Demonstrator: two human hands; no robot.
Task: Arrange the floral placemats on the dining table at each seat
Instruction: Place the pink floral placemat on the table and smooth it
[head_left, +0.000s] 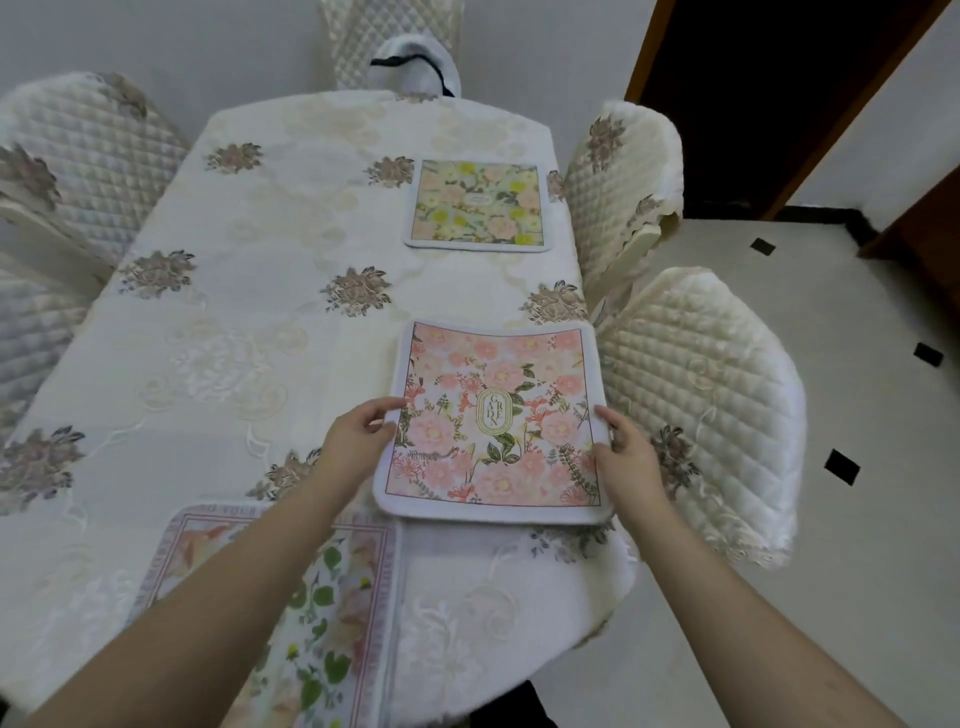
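A pink floral placemat with a "GARDEN" oval at its middle lies on the dining table along the right-hand edge, just beside a quilted cream chair. It sits between the two hands: the left hand pinches its left edge, thumb on top of the white border and fingers curled beneath, while the right hand grips its right edge the same way, so both hands are closed on the mat, one at each side. Farther along the same table edge a yellow-green floral placemat lies flat, well apart from the hands, beside another quilted chair. A third placemat lies at the near end, partly under the left forearm
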